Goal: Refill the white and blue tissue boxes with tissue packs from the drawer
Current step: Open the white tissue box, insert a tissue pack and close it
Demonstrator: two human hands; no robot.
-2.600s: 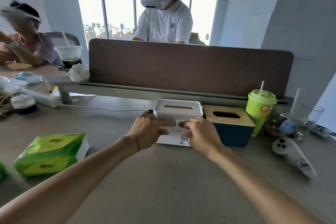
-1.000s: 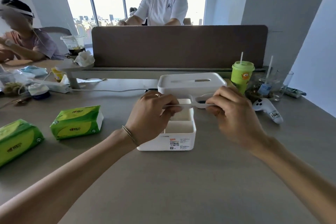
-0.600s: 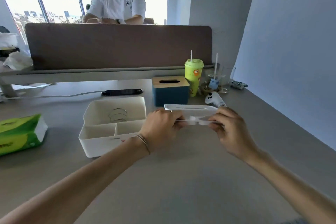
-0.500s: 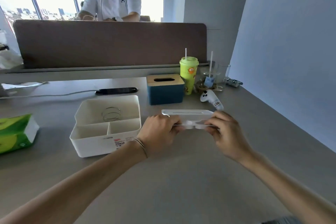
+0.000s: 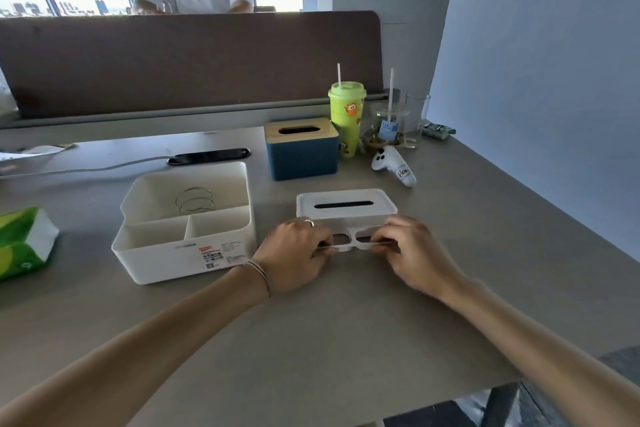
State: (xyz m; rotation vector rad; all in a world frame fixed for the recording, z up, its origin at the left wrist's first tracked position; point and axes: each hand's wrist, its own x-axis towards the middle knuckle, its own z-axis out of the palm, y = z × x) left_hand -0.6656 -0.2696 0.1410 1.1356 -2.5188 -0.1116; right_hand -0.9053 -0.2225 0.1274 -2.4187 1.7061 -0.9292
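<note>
1. A person's two bare forearms reach out over a grey tabletop point(image 5: 346, 340), seen from a camera on their head.
2. The left hand point(image 5: 294, 256) and right hand point(image 5: 408, 253) are both curled closed, each pinching one near corner of a white lid point(image 5: 346, 206) between fingers and thumb.
3. The lid lies flat or nearly flat near the middle of the tabletop, slot facing up. Whether it fully rests there I cannot tell.
4. Just left of the lid sits the white tissue box point(image 5: 187, 225), open at the top. It has one large rear compartment holding a wire spring point(image 5: 194, 202) and two smaller empty front compartments.
5. The blue tissue box point(image 5: 301, 149), with its wooden lid on, stands behind the white lid toward the far edge.
6. A green tissue pack point(image 5: 20, 243) lies at the left edge of the tabletop, partly out of view.
7. A green cup point(image 5: 346, 114), a glass jar point(image 5: 388, 128) and a white controller point(image 5: 394, 166) cluster near the far right corner.
8. The step in hand looks like parking the lid. To do it well, lower it level, let go with both hands together, and leave it clear of the open box so the pack has room to go in.
9. Next, the pack likely belongs in the large compartment, pressed down on the spring.
</note>
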